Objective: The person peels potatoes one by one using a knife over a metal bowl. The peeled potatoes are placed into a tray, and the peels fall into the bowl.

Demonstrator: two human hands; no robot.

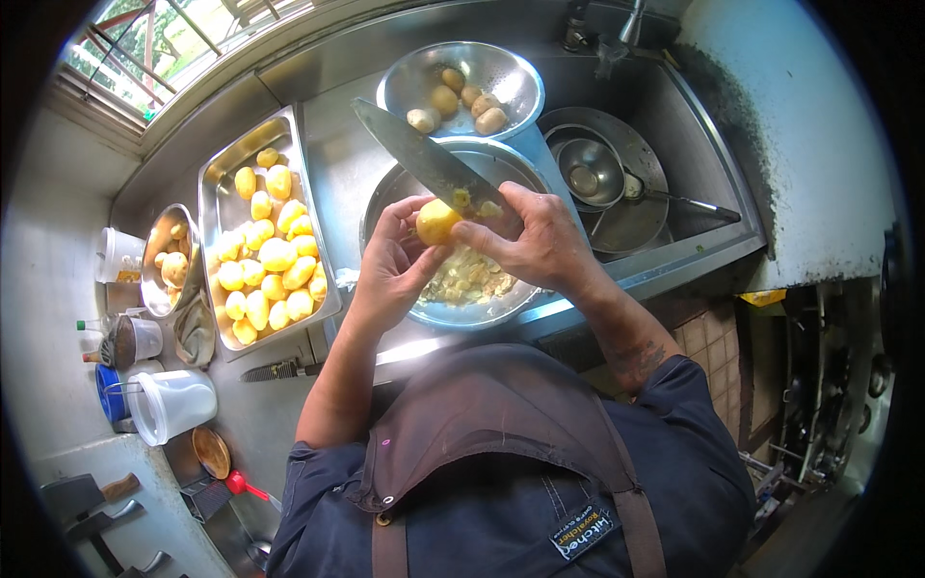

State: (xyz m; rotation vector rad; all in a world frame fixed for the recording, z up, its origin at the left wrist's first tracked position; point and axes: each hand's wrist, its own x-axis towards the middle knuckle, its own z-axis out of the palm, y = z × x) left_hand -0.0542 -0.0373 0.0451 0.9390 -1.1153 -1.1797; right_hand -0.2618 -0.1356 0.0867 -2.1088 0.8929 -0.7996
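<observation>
My left hand [397, 260] holds a yellow potato [438, 222] over a wide metal bowl [376, 195]. In my right hand [538, 235] is a chef's knife [419, 152], its broad blade pointing up and to the left. Bits of potato cling to the blade near the heel, and my right thumb touches the potato. Beneath both hands, a heap of potato peelings [470, 278] lies in the bowl. Behind it stands a metal colander [531, 79] with several unpeeled potatoes [491, 121]. To the left, a steel tray [209, 195] carries several peeled potatoes [277, 254].
At right, a sink [694, 130] contains pans and a strainer [589, 173]. A small bowl [150, 249] of potatoes stands left of the tray. A serrated knife [271, 371] lies near my left forearm. Plastic containers [181, 404] line the left wall; cleavers [76, 498] are lower left.
</observation>
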